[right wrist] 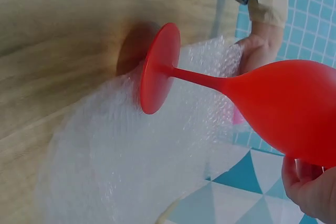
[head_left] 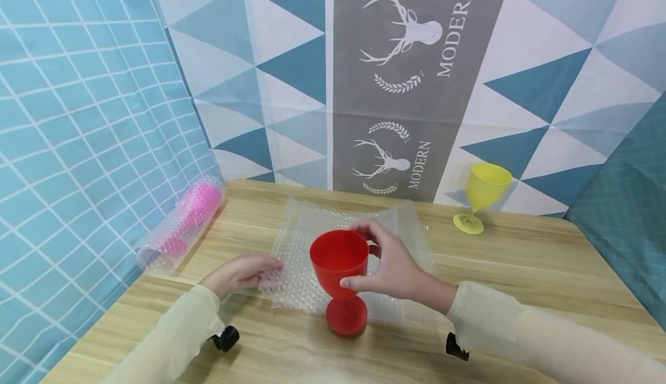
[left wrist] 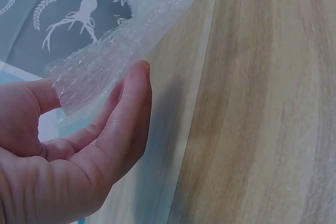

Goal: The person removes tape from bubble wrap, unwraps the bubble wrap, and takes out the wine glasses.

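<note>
A red plastic goblet [head_left: 339,262] is gripped round its bowl by my right hand [head_left: 398,262], the thumb on the near side and the fingers behind. Its mouth faces up, and its foot [right wrist: 160,69] is close over the near edge of a clear bubble wrap sheet [head_left: 296,251]. My left hand [head_left: 241,273] holds the left edge of that sheet. In the left wrist view, a raised corner of bubble wrap [left wrist: 89,80] passes between the thumb and the curled fingers [left wrist: 128,103]. The goblet hides part of the sheet in the head view.
At the table's left side lies a pink object [head_left: 195,207] rolled in bubble wrap. A yellow goblet [head_left: 486,187] stands upright at the back right. Patterned cloth [head_left: 291,72] hangs behind the wooden table [head_left: 520,280], and blue checked cloth [head_left: 78,141] borders its left.
</note>
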A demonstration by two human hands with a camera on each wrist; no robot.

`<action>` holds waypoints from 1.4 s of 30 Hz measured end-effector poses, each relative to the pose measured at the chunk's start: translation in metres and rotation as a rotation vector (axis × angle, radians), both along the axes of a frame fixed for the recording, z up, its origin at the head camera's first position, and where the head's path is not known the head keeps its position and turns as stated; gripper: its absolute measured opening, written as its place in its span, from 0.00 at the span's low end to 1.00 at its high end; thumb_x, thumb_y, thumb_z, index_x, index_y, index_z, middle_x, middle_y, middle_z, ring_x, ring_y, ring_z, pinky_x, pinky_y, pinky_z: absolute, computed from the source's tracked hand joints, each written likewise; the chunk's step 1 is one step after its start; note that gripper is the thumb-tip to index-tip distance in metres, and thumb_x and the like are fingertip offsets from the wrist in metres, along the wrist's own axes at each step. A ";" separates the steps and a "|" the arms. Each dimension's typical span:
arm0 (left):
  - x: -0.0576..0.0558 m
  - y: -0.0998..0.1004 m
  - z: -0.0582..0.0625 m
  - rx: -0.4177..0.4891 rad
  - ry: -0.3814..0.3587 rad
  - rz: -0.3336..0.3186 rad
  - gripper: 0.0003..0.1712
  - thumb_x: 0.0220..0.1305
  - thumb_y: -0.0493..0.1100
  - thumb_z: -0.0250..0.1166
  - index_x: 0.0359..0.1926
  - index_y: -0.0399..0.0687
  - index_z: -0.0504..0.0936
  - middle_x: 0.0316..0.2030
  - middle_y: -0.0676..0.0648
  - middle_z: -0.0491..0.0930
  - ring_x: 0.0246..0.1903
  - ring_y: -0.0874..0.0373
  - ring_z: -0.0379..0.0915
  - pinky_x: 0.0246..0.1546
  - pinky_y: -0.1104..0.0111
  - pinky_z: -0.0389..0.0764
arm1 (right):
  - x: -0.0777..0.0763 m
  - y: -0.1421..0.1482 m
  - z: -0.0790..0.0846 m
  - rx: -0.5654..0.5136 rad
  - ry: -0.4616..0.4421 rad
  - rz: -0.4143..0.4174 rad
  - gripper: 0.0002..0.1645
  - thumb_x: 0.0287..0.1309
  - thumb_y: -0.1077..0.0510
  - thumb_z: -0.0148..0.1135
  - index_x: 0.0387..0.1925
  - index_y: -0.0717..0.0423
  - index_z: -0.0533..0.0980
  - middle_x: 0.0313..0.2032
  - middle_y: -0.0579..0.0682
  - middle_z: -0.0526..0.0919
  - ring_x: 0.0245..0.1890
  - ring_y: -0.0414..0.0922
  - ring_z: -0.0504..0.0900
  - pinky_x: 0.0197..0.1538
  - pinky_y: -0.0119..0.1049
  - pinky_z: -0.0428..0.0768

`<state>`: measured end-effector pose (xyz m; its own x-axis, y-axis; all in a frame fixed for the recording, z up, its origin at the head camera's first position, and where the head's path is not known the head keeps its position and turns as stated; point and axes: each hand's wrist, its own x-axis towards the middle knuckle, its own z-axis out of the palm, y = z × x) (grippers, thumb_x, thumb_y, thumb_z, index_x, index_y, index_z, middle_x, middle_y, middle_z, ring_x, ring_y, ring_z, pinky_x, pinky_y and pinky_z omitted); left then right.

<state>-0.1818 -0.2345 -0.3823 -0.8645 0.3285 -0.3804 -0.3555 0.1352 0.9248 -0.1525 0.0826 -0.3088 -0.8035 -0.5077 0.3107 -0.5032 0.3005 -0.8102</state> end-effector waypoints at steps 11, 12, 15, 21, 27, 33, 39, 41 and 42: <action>0.000 -0.001 -0.003 0.015 -0.005 0.000 0.11 0.66 0.35 0.55 0.47 0.31 0.72 0.33 0.51 0.78 0.32 0.63 0.79 0.42 0.73 0.85 | 0.018 0.012 0.003 -0.034 0.014 0.015 0.46 0.34 0.55 0.79 0.58 0.48 0.66 0.53 0.45 0.77 0.52 0.46 0.77 0.52 0.32 0.83; 0.000 -0.001 -0.003 0.017 -0.006 0.001 0.11 0.66 0.35 0.55 0.46 0.31 0.72 0.33 0.51 0.78 0.32 0.63 0.79 0.42 0.73 0.85 | 0.018 0.014 0.004 -0.038 0.022 0.017 0.46 0.34 0.55 0.79 0.58 0.48 0.66 0.54 0.45 0.77 0.52 0.46 0.77 0.52 0.34 0.83; 0.001 -0.001 -0.002 0.021 -0.014 0.008 0.12 0.66 0.35 0.55 0.48 0.30 0.72 0.34 0.51 0.78 0.33 0.63 0.78 0.43 0.72 0.85 | 0.020 0.018 0.005 -0.057 0.043 0.018 0.45 0.35 0.56 0.79 0.58 0.49 0.66 0.54 0.47 0.77 0.52 0.47 0.77 0.52 0.37 0.84; 0.001 -0.001 -0.001 0.019 -0.012 0.006 0.14 0.67 0.34 0.55 0.49 0.28 0.71 0.35 0.51 0.77 0.35 0.63 0.78 0.44 0.71 0.85 | 0.020 0.030 0.011 -0.101 0.072 0.004 0.44 0.37 0.59 0.78 0.58 0.54 0.67 0.53 0.50 0.77 0.51 0.50 0.78 0.50 0.32 0.84; -0.001 -0.001 -0.002 0.038 -0.013 0.003 0.09 0.67 0.33 0.54 0.45 0.32 0.73 0.34 0.51 0.77 0.33 0.64 0.79 0.43 0.72 0.85 | 0.019 0.046 0.023 -0.126 0.118 -0.003 0.42 0.39 0.63 0.76 0.58 0.58 0.66 0.53 0.53 0.76 0.50 0.47 0.78 0.48 0.30 0.85; -0.001 -0.001 -0.003 0.052 -0.015 0.018 0.05 0.66 0.33 0.54 0.40 0.37 0.76 0.32 0.52 0.78 0.32 0.64 0.78 0.42 0.73 0.85 | 0.021 0.063 0.038 -0.136 0.149 -0.065 0.43 0.39 0.67 0.75 0.59 0.59 0.65 0.53 0.52 0.75 0.50 0.43 0.77 0.46 0.30 0.85; 0.000 0.000 -0.003 0.040 -0.006 0.014 0.05 0.66 0.33 0.54 0.40 0.38 0.76 0.32 0.52 0.78 0.33 0.64 0.78 0.41 0.73 0.85 | 0.024 0.079 0.050 -0.128 0.175 -0.156 0.44 0.38 0.69 0.75 0.60 0.60 0.65 0.53 0.51 0.74 0.49 0.39 0.77 0.44 0.28 0.85; 0.000 0.000 -0.002 0.031 -0.001 0.012 0.06 0.66 0.33 0.54 0.41 0.36 0.76 0.32 0.52 0.78 0.33 0.65 0.78 0.42 0.73 0.85 | 0.023 0.082 0.054 -0.136 0.191 -0.177 0.44 0.38 0.70 0.74 0.60 0.61 0.65 0.53 0.48 0.74 0.49 0.39 0.77 0.43 0.27 0.85; 0.000 0.000 -0.002 0.028 0.000 0.013 0.06 0.66 0.33 0.55 0.42 0.35 0.75 0.33 0.52 0.78 0.33 0.64 0.78 0.42 0.73 0.85 | 0.022 0.084 0.056 -0.143 0.192 -0.185 0.44 0.38 0.70 0.74 0.60 0.61 0.65 0.53 0.47 0.74 0.49 0.39 0.77 0.43 0.26 0.85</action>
